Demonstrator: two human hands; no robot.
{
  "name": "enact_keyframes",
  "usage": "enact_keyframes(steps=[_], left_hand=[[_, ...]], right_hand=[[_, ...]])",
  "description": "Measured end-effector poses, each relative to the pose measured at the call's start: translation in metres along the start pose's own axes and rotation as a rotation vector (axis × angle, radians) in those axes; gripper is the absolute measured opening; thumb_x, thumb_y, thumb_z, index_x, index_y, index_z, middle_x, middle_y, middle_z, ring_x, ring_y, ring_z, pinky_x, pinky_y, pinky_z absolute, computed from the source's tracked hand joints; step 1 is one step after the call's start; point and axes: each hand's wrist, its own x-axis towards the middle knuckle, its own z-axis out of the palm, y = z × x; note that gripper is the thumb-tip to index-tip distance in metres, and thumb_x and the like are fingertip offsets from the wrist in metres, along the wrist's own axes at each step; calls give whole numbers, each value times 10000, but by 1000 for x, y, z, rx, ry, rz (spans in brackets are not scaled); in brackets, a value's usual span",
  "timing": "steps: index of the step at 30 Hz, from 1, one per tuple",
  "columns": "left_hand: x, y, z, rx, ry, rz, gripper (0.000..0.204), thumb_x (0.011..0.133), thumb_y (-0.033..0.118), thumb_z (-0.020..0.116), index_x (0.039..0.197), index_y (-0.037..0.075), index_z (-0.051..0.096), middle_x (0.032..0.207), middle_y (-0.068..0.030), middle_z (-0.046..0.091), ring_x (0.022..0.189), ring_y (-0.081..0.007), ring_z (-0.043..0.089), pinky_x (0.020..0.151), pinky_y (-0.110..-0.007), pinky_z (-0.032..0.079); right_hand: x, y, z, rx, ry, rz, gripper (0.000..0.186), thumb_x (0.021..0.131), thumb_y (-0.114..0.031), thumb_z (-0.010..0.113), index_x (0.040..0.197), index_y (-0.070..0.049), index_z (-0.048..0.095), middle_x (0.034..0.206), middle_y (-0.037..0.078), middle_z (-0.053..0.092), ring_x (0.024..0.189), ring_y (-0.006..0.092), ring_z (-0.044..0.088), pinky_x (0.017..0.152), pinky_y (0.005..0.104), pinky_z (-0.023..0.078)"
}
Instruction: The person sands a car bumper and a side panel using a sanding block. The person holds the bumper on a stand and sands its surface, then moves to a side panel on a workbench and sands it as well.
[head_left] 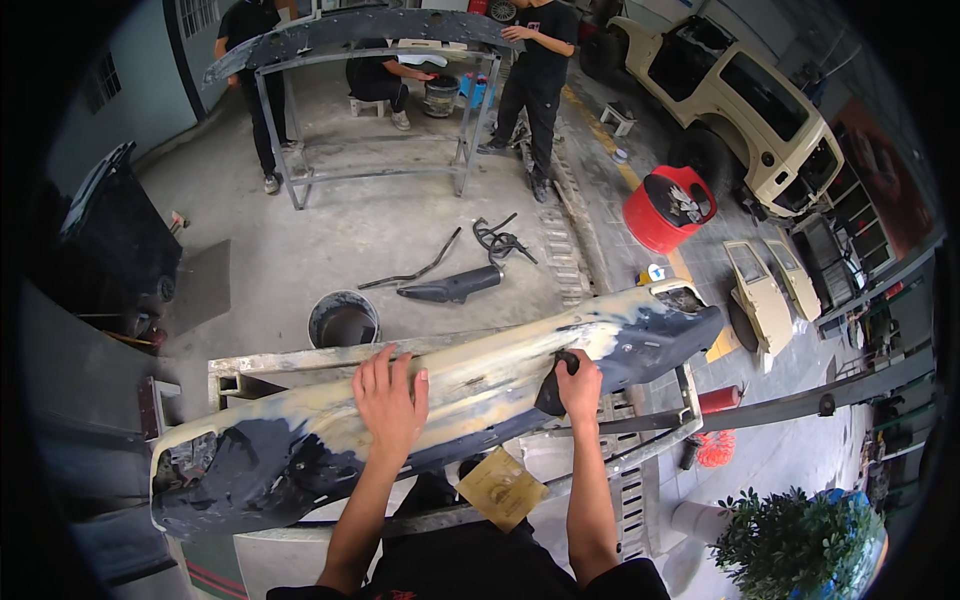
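A long car bumper [470,372] lies across a metal stand [655,447] in front of me, its surface patchy with cream filler and dark primer. My left hand [388,400] rests flat on the cream part with its fingers stretched out, holding nothing. Farther right, my right hand [579,385] grips a black piece of sandpaper [549,393] against the bumper's face. Its fingertips are partly hidden behind the sheet. A square yellowish-brown sheet [500,488], possibly sandpaper backing, sits at the near edge of the bumper, close to my body.
Beyond the stand are a bucket of murky water [343,322] and black trim parts [455,284] on the floor. Farther off, people work around another bumper [380,32] on a frame. A red tub [668,212], loose doors [760,300] and a potted plant [795,545] are at right.
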Motion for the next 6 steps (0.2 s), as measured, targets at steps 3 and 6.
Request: enact_keyframes(steps=[3,6], left_hand=[[-3,-2,-1,-3,7,14,335,907,296,647,1133,51,666,1295,-133,583,1192,-325,526,1114,-513,315],[-1,-1,-4,-5,0,13,331,905,299,648,1128,55,670,1294,-130,583,1187,-327,526,1124,-517,299]], right_hand=[[-5,-15,-4,-126,-38,111,182,861,-131,677,1001,-15,687,876,234,722,865,442,693,770,512,546],[-2,-7,6,-110,-3,76,209,871,-164,687,1039,-39,678,913,238,722,854,450,691,763,512,547]])
